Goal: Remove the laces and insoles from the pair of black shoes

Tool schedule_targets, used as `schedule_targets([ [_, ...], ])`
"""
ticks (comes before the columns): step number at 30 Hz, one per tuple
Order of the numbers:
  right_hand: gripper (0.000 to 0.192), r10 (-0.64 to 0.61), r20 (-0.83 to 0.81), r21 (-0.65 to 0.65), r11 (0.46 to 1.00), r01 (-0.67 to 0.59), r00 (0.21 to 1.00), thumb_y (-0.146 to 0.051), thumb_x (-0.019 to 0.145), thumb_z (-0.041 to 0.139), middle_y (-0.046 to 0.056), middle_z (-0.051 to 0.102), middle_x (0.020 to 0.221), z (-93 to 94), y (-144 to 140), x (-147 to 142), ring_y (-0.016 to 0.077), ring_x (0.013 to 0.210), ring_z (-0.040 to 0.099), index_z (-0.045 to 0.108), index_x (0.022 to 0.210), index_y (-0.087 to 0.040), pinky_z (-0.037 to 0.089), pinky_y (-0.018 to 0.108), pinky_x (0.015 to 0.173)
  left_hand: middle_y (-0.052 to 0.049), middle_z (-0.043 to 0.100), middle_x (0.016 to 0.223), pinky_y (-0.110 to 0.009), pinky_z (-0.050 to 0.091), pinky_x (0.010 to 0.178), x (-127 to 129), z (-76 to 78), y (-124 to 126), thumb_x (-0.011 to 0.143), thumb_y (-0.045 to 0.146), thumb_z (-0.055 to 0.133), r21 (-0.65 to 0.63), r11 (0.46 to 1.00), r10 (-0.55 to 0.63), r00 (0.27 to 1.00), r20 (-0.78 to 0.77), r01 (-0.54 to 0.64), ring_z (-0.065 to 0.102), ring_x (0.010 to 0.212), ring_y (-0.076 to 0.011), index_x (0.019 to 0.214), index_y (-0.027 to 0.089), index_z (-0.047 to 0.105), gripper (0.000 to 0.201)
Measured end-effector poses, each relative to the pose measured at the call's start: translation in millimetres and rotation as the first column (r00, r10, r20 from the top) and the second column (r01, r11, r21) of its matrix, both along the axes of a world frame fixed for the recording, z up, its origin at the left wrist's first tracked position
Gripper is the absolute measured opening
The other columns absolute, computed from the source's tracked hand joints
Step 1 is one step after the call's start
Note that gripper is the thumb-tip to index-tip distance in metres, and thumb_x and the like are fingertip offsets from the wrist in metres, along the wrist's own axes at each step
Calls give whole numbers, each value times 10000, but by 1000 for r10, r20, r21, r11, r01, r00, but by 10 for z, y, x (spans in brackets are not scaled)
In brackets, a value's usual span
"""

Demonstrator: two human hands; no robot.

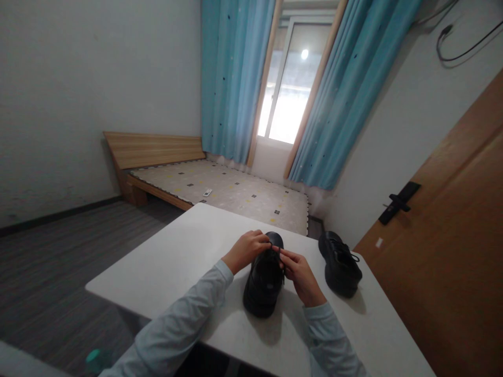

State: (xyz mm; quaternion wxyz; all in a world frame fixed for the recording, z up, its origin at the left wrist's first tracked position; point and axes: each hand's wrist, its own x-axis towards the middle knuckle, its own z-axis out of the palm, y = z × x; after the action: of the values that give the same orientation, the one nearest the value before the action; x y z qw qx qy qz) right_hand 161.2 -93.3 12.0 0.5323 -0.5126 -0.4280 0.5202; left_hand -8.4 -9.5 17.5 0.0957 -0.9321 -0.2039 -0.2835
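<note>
A black lace-up shoe (264, 285) stands upright on the white table (165, 262), its heel toward me and its toe pointing away. Over the left side of its lacing, my left hand (248, 248) is closed with the fingertips pinched at the shoelace. From the right, my right hand (299, 273) pinches the dark shoelace (279, 252) between thumb and fingers. The fingertips of both hands nearly meet above the shoe's tongue. A second black shoe (341, 267), with a lace loop showing, sits apart at the table's right side.
Beyond the table is a bed with a patterned mattress (231, 191), a small white remote (207, 193) lying on it. Blue curtains (236, 78) flank the window. A wooden door (444, 220) stands close on the right. A green cap (94, 358) shows at lower left.
</note>
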Motion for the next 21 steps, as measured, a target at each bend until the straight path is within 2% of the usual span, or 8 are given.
schedule_targets([
  [5,447,-55,32,-7,998,55,998,-386,656,688,-45,473,538,-13,-20,-25,29,419,252,681,1040,-158,89,205,429,-67,661,954,-290,428,763,38,-135,13,900,268,461,-138,990,13,962,273,26,539,832,-160,900,203,671,220],
  [8,444,-122,84,2,992,122,989,-377,643,689,-46,482,519,-2,-30,-41,34,407,261,691,1024,-149,120,202,416,-61,686,898,-282,446,756,84,-203,41,857,296,539,-273,959,46,907,419,77,559,820,-158,826,204,699,187],
  [12,373,-199,239,153,974,166,950,-347,670,666,8,619,606,3,-32,-49,101,506,451,712,982,-147,326,229,472,-41,704,796,-271,467,739,137,-213,38,762,254,662,-435,888,118,839,531,151,598,783,-156,735,198,715,82],
  [14,341,-208,335,227,965,135,919,-338,696,643,50,691,740,-19,-28,-47,157,633,545,716,971,-150,413,273,581,-40,703,788,-252,477,718,155,-199,24,733,232,687,-521,826,136,820,556,216,616,761,-148,722,183,716,58],
  [16,336,-230,447,253,959,124,865,-340,719,618,78,715,823,-53,-28,-51,196,704,582,712,982,-152,438,303,635,-43,702,783,-234,483,687,168,-197,21,710,212,699,-611,743,154,817,556,276,628,733,-142,714,160,715,55],
  [21,283,-335,724,315,938,144,603,-324,772,564,79,725,841,-85,-76,-108,197,649,589,711,992,-224,407,298,616,-48,710,735,-242,498,696,187,-280,90,665,205,703,-788,475,177,835,521,391,645,719,-159,731,113,715,113],
])
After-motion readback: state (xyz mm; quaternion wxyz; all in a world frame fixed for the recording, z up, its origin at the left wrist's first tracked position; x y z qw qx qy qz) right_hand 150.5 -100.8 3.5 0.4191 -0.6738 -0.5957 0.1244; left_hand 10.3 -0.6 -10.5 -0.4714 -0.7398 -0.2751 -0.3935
